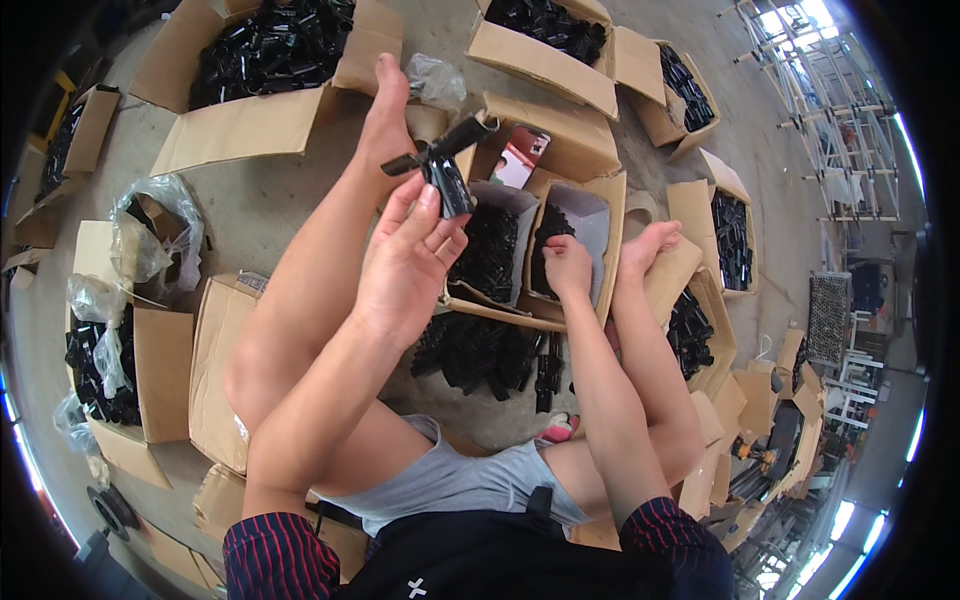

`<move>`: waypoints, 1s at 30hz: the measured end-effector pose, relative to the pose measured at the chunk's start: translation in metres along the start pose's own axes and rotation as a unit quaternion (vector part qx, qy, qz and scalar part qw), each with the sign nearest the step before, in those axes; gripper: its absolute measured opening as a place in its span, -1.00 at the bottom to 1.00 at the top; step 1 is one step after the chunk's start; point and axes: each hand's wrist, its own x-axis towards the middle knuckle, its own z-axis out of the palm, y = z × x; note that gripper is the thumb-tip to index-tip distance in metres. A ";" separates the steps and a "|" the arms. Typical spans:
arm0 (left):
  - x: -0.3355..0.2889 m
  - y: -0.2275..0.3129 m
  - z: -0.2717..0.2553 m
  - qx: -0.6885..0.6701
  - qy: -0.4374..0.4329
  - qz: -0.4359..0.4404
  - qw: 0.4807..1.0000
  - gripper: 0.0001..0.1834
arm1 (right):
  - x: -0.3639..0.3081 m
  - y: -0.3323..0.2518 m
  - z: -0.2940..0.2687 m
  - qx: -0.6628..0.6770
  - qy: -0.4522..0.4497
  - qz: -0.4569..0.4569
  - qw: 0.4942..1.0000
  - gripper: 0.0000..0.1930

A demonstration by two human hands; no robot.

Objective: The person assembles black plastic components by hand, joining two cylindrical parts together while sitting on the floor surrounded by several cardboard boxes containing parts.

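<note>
One glossy black part (450, 187), pinched in the left hand (400, 265) by the carton's left edge, raised probably for clear sight. One right hand (568, 268), fingers bunched over small dark pieces (553, 218); grip on any, I cannot tell. One open carton (616, 215), seemingly placed close for reach. Part's form: elongated, with crossing arms.
</note>
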 end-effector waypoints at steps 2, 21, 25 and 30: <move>-0.001 -0.002 0.004 0.007 0.019 -0.003 1.000 -0.64 | -0.017 -0.029 -0.018 0.118 0.045 -0.033 0.991 -0.87; -0.013 -0.037 0.009 0.119 0.017 0.032 0.992 -0.67 | -0.090 -0.178 -0.070 0.417 0.011 -0.122 0.901 -0.84; -0.011 -0.040 0.005 0.142 0.009 0.047 0.989 -0.66 | -0.090 -0.178 -0.071 0.417 0.013 -0.127 0.900 -0.84; -0.013 -0.038 0.005 0.153 -0.003 0.046 0.987 -0.70 | -0.089 -0.179 -0.071 0.418 0.010 -0.120 0.900 -0.83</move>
